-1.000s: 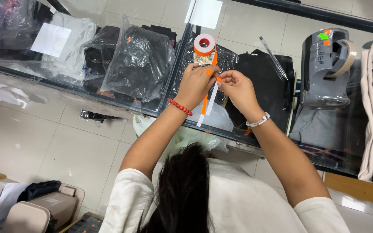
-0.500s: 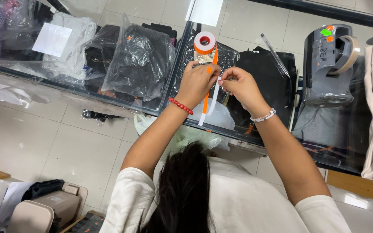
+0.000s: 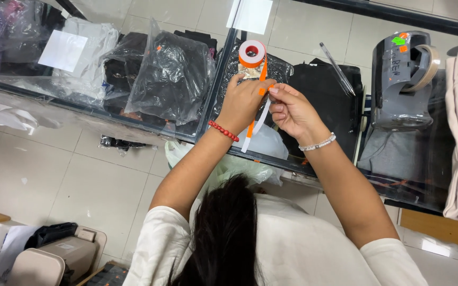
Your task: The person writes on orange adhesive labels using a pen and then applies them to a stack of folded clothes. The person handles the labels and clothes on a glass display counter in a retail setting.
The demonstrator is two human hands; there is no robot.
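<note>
Just below the sticker roll (image 3: 252, 53) on the counter (image 3: 314, 159), left hand (image 3: 245, 100) pinches the backing strip (image 3: 254, 124) taut; right hand (image 3: 290, 108) closes fingertips on an orange sticker (image 3: 263, 91) for peeling.

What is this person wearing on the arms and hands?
Both arms are bare from short white sleeves down. The left hand has a bracelet of small red beads at the wrist. The right hand has a bracelet of small pale, whitish beads at the wrist. No gloves, and no rings or watch that the picture shows.
</note>
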